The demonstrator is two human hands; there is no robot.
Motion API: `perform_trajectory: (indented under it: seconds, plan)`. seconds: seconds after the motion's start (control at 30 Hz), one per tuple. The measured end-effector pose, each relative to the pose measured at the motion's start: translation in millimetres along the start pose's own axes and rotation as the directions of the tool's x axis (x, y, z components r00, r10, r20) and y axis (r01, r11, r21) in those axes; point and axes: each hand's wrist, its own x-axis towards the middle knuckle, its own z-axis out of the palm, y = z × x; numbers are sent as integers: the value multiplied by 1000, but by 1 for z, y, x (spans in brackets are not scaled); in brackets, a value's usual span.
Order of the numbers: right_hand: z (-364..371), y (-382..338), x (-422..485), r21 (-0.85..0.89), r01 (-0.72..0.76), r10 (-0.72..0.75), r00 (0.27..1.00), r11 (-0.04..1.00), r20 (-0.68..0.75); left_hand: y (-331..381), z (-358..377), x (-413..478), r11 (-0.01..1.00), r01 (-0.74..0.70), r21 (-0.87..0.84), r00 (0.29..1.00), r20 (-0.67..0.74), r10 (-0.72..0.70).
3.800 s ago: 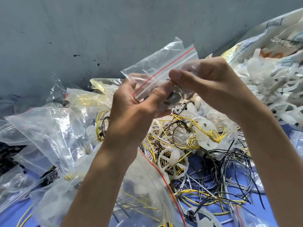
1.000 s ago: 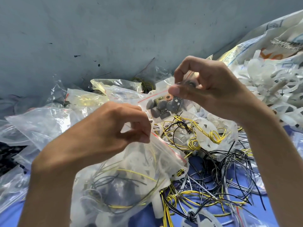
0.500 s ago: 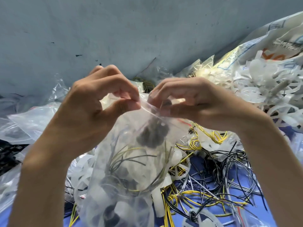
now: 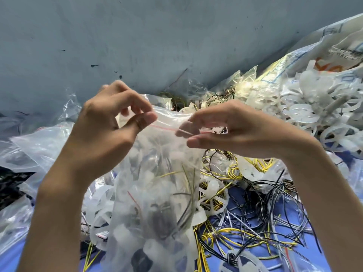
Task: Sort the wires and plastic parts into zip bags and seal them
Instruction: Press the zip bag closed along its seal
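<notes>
Pinching the top strip of a clear zip bag (image 4: pixel 157 193) between thumb and forefinger, the left hand (image 4: pixel 110 130) holds the bag's left end up over the middle of the worktop (image 4: pixel 238 195). The right hand (image 4: pixel 241 132) has its fingers curled over the strip's right end with the thumb beneath. Motion blur softens that grip, but it reads as a pinch on the bag. A thin red seal line (image 4: pixel 163 127) runs across the strip between the two hands. Whether the seal is pressed closed cannot be told.

The bag hangs down from the hands toward the near edge. Through its cloudy film show yellow and dark wires, pale plastic pieces and a dark lump low down.

Loose wires (image 4: pixel 255 228) in yellow, black and grey lie tangled on the blue worktop to the right of the bag, reaching the near edge, with white plastic rings (image 4: pixel 212 195) among them. At the far right corner a big printed woven sack (image 4: pixel 306 46) lies open, and a heap of white plastic parts (image 4: pixel 324 107) spills from it. Crumpled clear bags (image 4: pixel 39 152) pile up along the left edge; their contents are too hazy to name. More clear bags holding wire coils (image 4: pixel 225 95) sit at the far edge against a grey-blue wall (image 4: pixel 137 36).
</notes>
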Motion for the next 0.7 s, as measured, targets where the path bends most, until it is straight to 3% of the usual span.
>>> perform_trajectory:
  seconds: [0.1, 0.2, 0.3, 0.43, 0.57, 0.7]
  plan:
    - [-3, 3, 0, -2, 13, -13, 1000, 1000, -14, -13, -3, -1, 986, 165, 13, 979, 118, -165]
    - [-6, 3, -1, -31, 33, -33, 999, 999, 11, -29, -7, -5, 968, 235, 84, 944, 217, -248]
    - [-7, 4, -1, -45, 51, -49, 998, 998, 36, -40, -19, -9, 944, 330, -25, 904, 297, -308]
    - [-8, 5, -2, -35, 35, -34, 999, 999, 32, -47, -31, -18, 933, 359, -33, 827, 475, -302]
    - [-12, 6, -6, -84, -79, 92, 983, 993, 159, -58, -36, -24, 915, 395, -77, 777, 560, -288]
    - [-10, 8, -8, -159, -104, 144, 955, 982, 261, -72, -41, -28, 935, 337, -111, 846, 471, -249]
